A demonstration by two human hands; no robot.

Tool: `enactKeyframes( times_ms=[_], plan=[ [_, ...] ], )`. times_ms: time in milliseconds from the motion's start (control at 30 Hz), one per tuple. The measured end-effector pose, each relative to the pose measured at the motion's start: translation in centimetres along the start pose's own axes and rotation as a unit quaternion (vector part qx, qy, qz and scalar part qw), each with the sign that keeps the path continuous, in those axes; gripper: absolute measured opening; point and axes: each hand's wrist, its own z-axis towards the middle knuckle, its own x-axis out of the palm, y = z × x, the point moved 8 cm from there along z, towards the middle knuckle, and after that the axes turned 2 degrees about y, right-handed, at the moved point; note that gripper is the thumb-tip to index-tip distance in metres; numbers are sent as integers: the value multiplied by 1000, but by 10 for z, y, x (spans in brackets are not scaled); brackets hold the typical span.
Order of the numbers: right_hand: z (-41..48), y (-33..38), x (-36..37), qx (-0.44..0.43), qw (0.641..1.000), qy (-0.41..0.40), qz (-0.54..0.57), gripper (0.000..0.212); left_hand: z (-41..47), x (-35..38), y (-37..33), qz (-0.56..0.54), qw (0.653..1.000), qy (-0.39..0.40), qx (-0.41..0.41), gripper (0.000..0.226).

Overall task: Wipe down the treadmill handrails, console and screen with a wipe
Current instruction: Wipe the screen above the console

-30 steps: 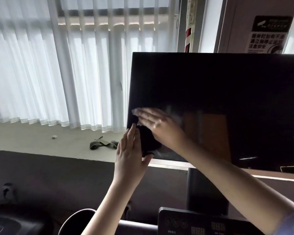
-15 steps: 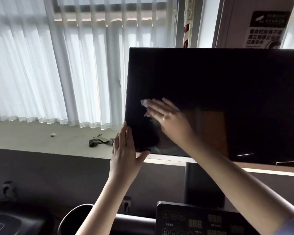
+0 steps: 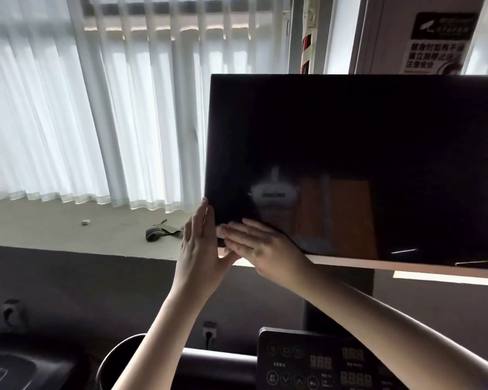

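**Both hands at the lower left corner of the screen**

My left hand (image 3: 200, 249) stands upright at the lower left corner of the dark screen (image 3: 350, 142), a little left of the middle of the frame. Its fingers are straight and close together, laid along the screen's left edge. The thumb reaches to the right beneath the bottom corner. The hand is flat and open, resting against the panel and curled round nothing.

My right hand (image 3: 265, 249) comes in from the lower right and lies flat on the glass at that same corner. Its fingers are stretched out and point left, nearly meeting the left hand. Under its fingertips is the wipe (image 3: 221, 232), pressed against the screen, with only a small pale bit showing past them. The hand is spread open on it, not clenched.

The screen fills most of the right half of the frame and carries faint reflections. Below it, at the bottom edge, the console (image 3: 321, 364) shows round buttons and number displays. White curtains (image 3: 96, 108) cover the upper left and hang down to a pale window ledge (image 3: 40, 229). On the ledge lie a small white object (image 3: 86, 221) and a grey bundle (image 3: 161, 231). A sign (image 3: 437, 43) with printed characters sits in the upper right.
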Motion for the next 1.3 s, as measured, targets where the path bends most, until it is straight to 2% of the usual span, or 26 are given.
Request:
enactKeyframes(
  times_ms=[67, 233, 333, 400, 533, 633, 700, 767, 867, 900, 1000, 1067, 1133, 1233, 1300],
  plan=[
    [-7, -6, -3, -22, 1000, 13, -16, 34, 0, 1, 0, 4, 1000, 8, 0, 99],
    [-13, -23, -10, 84, 996, -15, -30, 43, -1, 1, -1, 21, 1000, 14, 8, 102],
    [-28, 0, 3, 24, 999, 35, -6, 43, -1, 2, 0, 35, 999, 12, 9, 99],
    [-30, -14, -6, 12, 999, 31, -8, 39, -1, 2, -1, 37, 999, 16, 10, 101],
    [-27, -41, -23, 122, 992, -21, -18, 45, -1, 0, -4, 45, 999, 9, 18, 99],
    [-37, -12, -5, 61, 998, 20, -4, 43, 0, 0, -6, 52, 999, -1, 4, 96],
    [-40, -17, -8, 21, 999, 32, 2, 40, 0, 1, -8, 61, 998, -1, -4, 96],
    [-32, -42, -23, 59, 998, 7, -10, 42, 1, 2, -9, 72, 997, -2, -6, 97],
    [-25, -68, -39, 166, 984, -58, -22, 42, 2, 1, -13, 61, 998, -11, 2, 99],
    [-27, -64, -35, 167, 984, -60, -16, 41, 3, 1, -16, 53, 998, -14, 11, 98],
    [-37, -36, -17, 56, 998, -3, 8, 40, 6, 5, -25, 37, 999, -5, 36, 96],
    [-36, -45, -25, 22, 1000, -1, 5, 39, 7, 8, -25, 45, 998, 2, 33, 97],
    [-26, -72, -41, 73, 996, -48, -17, 41, 7, 9, -24, 57, 998, 6, 29, 98],
    [-15, -96, -52, 199, 972, -123, -35, 41, 8, 11, -25, 66, 998, 5, 24, 95],
    [-7, -79, -39, 169, 980, -106, -23, 42, 8, 12, -26, 68, 998, 5, 17, 94]
  ],
)
